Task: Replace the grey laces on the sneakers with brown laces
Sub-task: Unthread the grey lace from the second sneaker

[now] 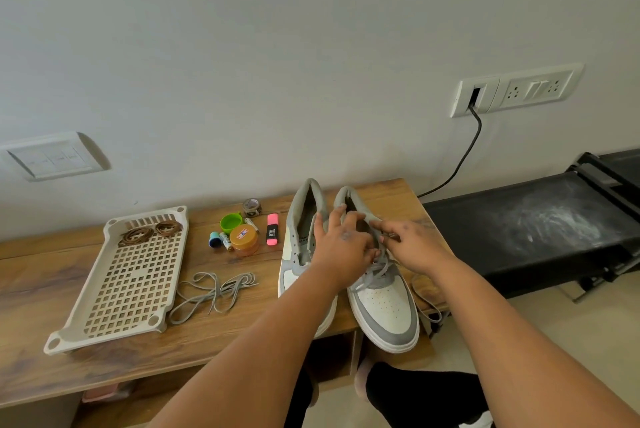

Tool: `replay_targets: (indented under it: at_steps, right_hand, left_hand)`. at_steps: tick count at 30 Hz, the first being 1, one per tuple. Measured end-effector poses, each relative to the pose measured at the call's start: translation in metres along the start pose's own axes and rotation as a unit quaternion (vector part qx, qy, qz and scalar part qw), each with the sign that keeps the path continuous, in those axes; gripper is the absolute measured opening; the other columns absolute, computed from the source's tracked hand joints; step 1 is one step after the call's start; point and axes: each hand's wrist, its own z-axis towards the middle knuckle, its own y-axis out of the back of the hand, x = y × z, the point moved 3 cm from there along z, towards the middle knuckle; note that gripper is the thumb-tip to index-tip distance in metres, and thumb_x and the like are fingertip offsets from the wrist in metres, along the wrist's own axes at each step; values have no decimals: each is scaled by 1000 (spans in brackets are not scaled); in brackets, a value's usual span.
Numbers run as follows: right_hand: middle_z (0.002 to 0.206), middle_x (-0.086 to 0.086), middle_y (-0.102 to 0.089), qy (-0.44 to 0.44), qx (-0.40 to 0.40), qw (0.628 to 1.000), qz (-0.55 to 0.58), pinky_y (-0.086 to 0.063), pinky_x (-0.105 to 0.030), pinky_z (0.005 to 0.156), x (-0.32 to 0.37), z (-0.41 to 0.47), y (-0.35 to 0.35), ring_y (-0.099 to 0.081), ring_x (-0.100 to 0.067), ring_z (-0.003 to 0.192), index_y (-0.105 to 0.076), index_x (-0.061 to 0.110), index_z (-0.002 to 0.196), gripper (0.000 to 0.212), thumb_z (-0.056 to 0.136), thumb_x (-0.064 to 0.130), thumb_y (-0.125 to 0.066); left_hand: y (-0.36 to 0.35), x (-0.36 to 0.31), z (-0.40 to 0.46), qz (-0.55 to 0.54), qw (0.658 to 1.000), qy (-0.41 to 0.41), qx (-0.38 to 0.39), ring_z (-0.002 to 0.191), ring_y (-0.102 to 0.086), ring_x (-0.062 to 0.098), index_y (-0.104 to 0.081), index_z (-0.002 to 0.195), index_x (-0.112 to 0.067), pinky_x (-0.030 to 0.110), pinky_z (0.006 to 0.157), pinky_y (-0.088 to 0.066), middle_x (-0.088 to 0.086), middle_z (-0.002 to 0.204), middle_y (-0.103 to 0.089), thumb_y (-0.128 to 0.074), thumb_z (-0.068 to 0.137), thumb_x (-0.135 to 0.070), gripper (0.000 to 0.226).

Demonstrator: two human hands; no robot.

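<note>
Partly hidden: both hands' grip on grey lace (375, 270), right sneaker (384, 303); pinch unclear.

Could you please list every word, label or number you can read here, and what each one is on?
None can be read.
Jar lid: orange and blue label, blurred.
Pink highlighter: white print on its black band, too small.
Left sneaker: dark mark inside the collar, illegible.
</note>
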Motion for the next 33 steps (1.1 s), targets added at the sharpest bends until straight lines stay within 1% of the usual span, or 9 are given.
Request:
replay_targets:
  at_steps: [4, 8, 9, 12, 14, 16, 22, 27, 33]
  right_hand:
    - [146, 2, -49, -7, 3, 1000, 8, -41, -30, 97, -2, 2, 1, -50, -20, 128, -48, 33, 142, 41, 102, 25, -49]
    - [149, 3, -47, -18, 14, 1000, 11, -37, -30, 103, 0, 0, 4, -47, -20, 133, -47, 35, 143, 42, 102, 24, -49]
    - [148, 2, -48, -18, 16, 1000, 6, -37, -28, 99, 0, -1, 4, -48, -20, 132, -47, 37, 142, 42, 102, 25, -49]
    - [138, 2, -57, -12, 8, 1000, 25, -39, -18, 83, 4, -5, 6, -55, -14, 116, -52, 36, 138, 38, 101, 25, -51]
    - [123, 3, -63, -4, -3, 1000, 26, -38, -15, 71, 7, -6, 9, -54, -7, 99, -60, 31, 130, 33, 98, 25, -57]
    - [108, 7, -58, 1, 13, 999, -32, -35, -19, 70, 10, -5, 12, -54, -8, 96, -66, 29, 117, 22, 96, 30, -60]
    - [86, 16, -55, -6, 77, 995, -60, -33, -19, 61, 9, -10, 9, -49, 1, 78, -56, 36, 80, 17, 92, 47, -60]
    - [97, 6, -66, -37, -2, 996, 85, -56, -38, 86, -6, -6, 14, -65, -12, 92, -62, 29, 100, 12, 91, 35, -66]
    - [89, 6, -69, -88, 97, 991, -3, -54, -30, 75, -18, -7, 3, -64, -11, 85, -68, 22, 87, 39, 74, 57, -76]
  left_hand:
    - [14, 13, 6, -282, 953, 55, -96, 137, -28, 19, -76, 92, -27, 46, 113, -24, -9, 138, -49, -63, 93, -40, 18]
    - [24, 20, -2, -756, 646, 104, 3, 122, -53, 15, -68, 91, -9, 38, 108, -39, -7, 100, -70, -64, 90, -29, 20]
    - [24, 21, -5, -780, 616, 99, 54, 118, -56, 18, -66, 90, -10, 40, 109, -39, -4, 98, -71, -63, 90, -31, 22]
    - [19, 18, -9, -647, 748, 94, 110, 107, -63, 23, -70, 74, -11, 38, 105, -44, 6, 98, -71, -65, 92, -32, 28]
    - [19, 13, -6, -603, 784, 140, 51, 91, -65, 18, -71, 86, 6, 32, 94, -47, -2, 75, -70, -66, 93, -30, 37]
    - [24, 9, -4, -626, 761, 167, 6, 80, -64, 13, -66, 91, 13, 28, 83, -50, -7, 68, -69, -61, 96, -28, 41]
    - [32, 12, 0, -737, 652, 178, 10, 74, -65, 12, -52, 69, -16, 27, 77, -50, 5, 89, -73, -50, 101, -26, 34]
    - [34, 20, -4, -794, 566, 220, -37, 66, -61, 12, -48, 57, -16, 25, 70, -45, 2, 73, -70, -50, 97, -18, 40]
    - [38, 21, -8, -708, 669, 219, -52, 64, -56, 10, -60, 68, -11, 26, 69, -41, -1, 66, -67, -49, 90, -9, 25]
